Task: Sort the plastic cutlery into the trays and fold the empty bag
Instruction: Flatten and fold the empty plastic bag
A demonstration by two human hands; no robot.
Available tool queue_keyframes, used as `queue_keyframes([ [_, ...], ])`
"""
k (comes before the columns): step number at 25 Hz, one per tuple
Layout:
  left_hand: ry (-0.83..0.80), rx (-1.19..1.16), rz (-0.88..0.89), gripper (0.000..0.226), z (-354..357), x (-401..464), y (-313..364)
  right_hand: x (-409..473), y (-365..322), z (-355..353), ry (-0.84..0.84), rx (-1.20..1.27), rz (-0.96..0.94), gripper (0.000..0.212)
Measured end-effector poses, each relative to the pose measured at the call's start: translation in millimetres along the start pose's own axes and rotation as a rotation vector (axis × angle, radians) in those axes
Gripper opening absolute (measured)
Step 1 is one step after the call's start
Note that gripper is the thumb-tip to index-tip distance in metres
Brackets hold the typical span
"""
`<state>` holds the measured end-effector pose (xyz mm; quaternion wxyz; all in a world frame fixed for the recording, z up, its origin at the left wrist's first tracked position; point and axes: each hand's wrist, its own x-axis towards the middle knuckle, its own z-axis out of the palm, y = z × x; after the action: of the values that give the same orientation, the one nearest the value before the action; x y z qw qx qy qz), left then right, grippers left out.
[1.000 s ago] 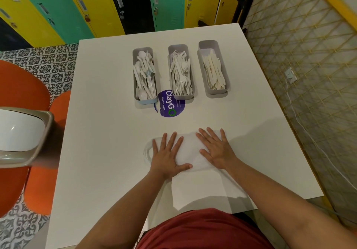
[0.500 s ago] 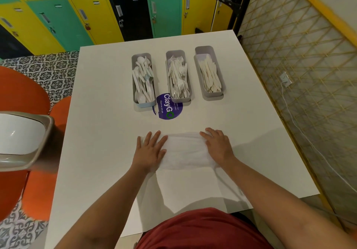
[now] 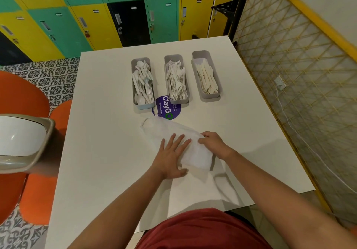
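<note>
The bag [image 3: 170,133] now lies slanted on the table [image 3: 108,133], no longer square across it as half a second ago — a fold looks underway. The left hand [image 3: 172,156] presses it flat, fingers spread; the right hand [image 3: 214,144] pinches its upper edge. It is thin, white, crinkled plastic. Beyond it, three narrow grey trays [image 3: 216,94] hold sorted cutlery.

Left hand [image 3: 172,157]: flat, palm down, fingers straight and spread — thumb out toward the body.
Left forearm: bare, runs up from the lower left, wrist straight.
Right hand [image 3: 214,144]: knuckles up, fingers curled under and pinching at the tips.
Right forearm: bare, comes in from the lower right — wrist slightly bent.
Spacing: hands just beside each other, fingertips near.
</note>
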<state>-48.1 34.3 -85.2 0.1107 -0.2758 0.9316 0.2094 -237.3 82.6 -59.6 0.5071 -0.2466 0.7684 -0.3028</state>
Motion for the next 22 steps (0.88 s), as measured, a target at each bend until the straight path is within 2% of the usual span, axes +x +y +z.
queue_keyframes([
  [2, -0.02, -0.053, -0.067, 0.103, 4, 2, 11, -5, -4, 9, -0.109, 0.169, 0.03, 0.005],
  [4, -0.035, -0.18, -0.114, 0.095, 2, 5, 16, -10, -8, 15, -0.164, 0.218, 0.068, 0.014],
  [6, -0.102, -0.325, -0.145, 0.076, -5, 6, 14, -11, -7, 14, -0.076, 0.128, 0.073, 0.024],
  [8, -0.17, -0.467, -0.153, 0.068, -9, 6, 8, -6, 4, 7, 0.026, -0.019, -0.077, 0.02],
  [9, -0.16, -0.605, -0.172, 0.065, -11, 6, 7, -5, 12, 3, 0.031, -0.108, -0.169, 0.026],
  [11, -0.09, -0.93, -0.236, 0.048, -19, 4, 8, -4, 22, -3, -0.018, -0.285, -0.343, 0.048],
  [13, -0.078, -1.116, -0.28, 0.037, -31, 1, 14, -4, 23, 0, -0.09, -0.359, -0.455, 0.057],
  [16, -0.022, -1.233, -0.356, 0.036, -34, 3, 14, -6, 16, 10, -0.147, -0.286, -0.335, 0.046],
  [19, 0.045, -1.364, -0.507, 0.036, -30, 6, 9, -5, 13, 15, -0.104, -0.255, -0.225, 0.026],
  [22, 0.141, -1.438, -0.619, 0.032, -25, 8, 0, -4, 12, 14, -0.055, -0.318, -0.201, 0.024],
])
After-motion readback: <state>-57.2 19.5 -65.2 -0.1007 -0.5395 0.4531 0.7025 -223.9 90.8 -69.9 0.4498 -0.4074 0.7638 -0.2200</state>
